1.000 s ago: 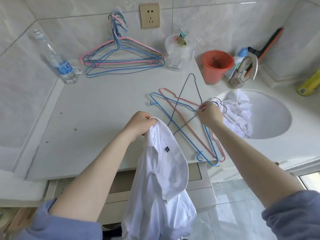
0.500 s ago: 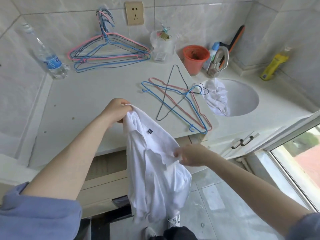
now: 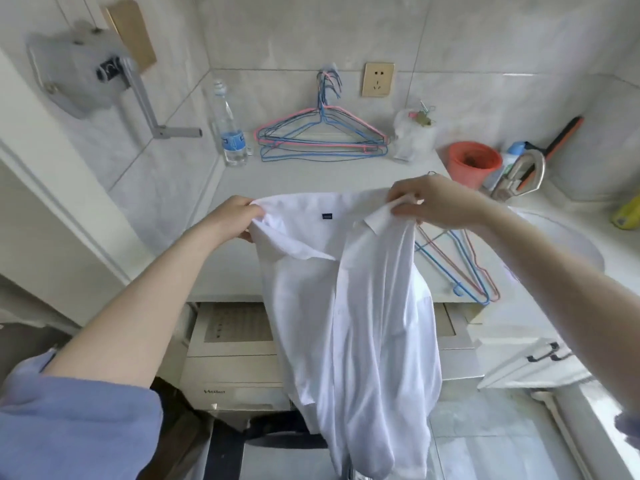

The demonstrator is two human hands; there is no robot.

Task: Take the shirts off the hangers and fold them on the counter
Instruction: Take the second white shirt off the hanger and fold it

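A thin white collared shirt [image 3: 353, 306] hangs in the middle of the frame, held up by its top edge in front of the pale, smooth stone-look counter [image 3: 311, 178]. Its soft cloth falls in long loose folds past the counter's front edge toward the floor. The left hand [image 3: 239, 216], at centre left, grips one end of the collar line with fingers curled round bunched cloth. The right hand [image 3: 440, 202], at centre right, pinches the other end, with a stiff pointed collar tip sticking out under its thumb. A small dark blue label [image 3: 327, 216] sits on the neckband stretched between them. Behind the shirt, at the back of the counter against the glossy grey tiled wall, lies a flat heap of thin pink and blue wire hangers [image 3: 322, 148], their hooks leaning up the tiles. A few loose wire hangers [image 3: 460, 271], also pink and blue, lie right of the shirt near the counter's front edge, partly hidden by the cloth. A clear ribbed plastic water bottle [image 3: 230, 133] with a blue band stands upright left of the heap. A crumpled clear plastic bag [image 3: 415, 133] sits to the heap's right, then a round orange plastic bucket [image 3: 474, 161] beside a curved metal tap [image 3: 519, 178]. Below the counter stands a boxy cream washing machine [image 3: 235, 358].
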